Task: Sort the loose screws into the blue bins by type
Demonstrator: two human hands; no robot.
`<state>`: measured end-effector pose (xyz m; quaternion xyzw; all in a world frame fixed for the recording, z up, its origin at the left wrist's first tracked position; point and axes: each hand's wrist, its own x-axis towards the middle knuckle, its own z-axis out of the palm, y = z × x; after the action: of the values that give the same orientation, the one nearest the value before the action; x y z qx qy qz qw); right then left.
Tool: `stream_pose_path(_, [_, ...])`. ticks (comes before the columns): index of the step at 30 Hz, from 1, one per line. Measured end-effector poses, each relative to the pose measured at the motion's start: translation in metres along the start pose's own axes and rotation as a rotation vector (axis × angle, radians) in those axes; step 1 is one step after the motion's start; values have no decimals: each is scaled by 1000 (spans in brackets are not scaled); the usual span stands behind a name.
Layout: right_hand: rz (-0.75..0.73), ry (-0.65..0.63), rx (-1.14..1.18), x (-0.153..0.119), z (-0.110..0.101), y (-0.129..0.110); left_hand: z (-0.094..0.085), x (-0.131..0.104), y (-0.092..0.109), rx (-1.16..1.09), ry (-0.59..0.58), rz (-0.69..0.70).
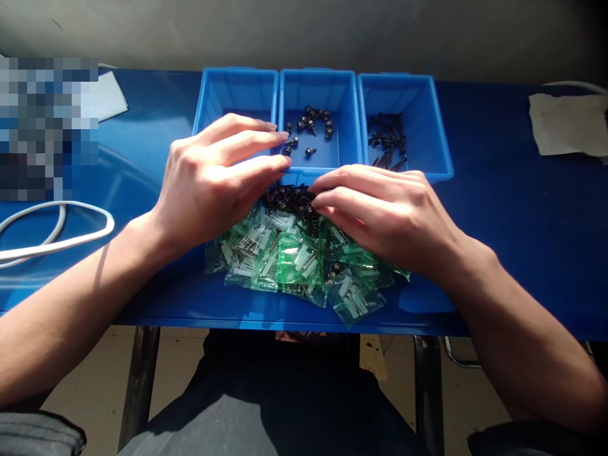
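My left hand (216, 174) reaches over the front of the left blue bin (237, 95). Its fingers stretch apart, their tips at the near left corner of the middle bin (327, 161). Several black hex-head screws (313, 117) lie in that middle bin. My right hand (389, 212) has its fingertips drawn together at a pile of dark screws (289, 199) in front of the bins; what they pinch, if anything, is hidden. Under and around the pile are green-tinted clear plastic packets (301, 259) of white wall plugs and screws.
Long black screws (389, 139) lie in the right bin (444, 158). A white cable (107, 221) loops on the blue table (498, 209) at left. Paper (111, 98) lies at the back left, a beige cloth-like piece (565, 123) at the far right. Behind stands a grey wall (304, 31).
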<state>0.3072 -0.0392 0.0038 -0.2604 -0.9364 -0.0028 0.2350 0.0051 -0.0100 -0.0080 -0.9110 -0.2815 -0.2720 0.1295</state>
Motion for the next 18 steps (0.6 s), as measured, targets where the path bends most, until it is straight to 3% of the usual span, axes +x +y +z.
stream_pose_path(4, [144,169,339,5,-7,-10,0,0,0,17,-3,-9])
stream_pose_path(8, [293,207,673,8,-14,-17,0,0,0,19,11,-7])
stream_pose_path(12, [271,241,912,9,-12,-18,0,0,0,4,14,-6])
stream_pose_path(15, [301,258,980,11,-6,-18,-1,0,0,3,-2,-24])
stream_pose_path(18, [420,386,893,13,-1,-19,-1,0,0,-4,7,-10])
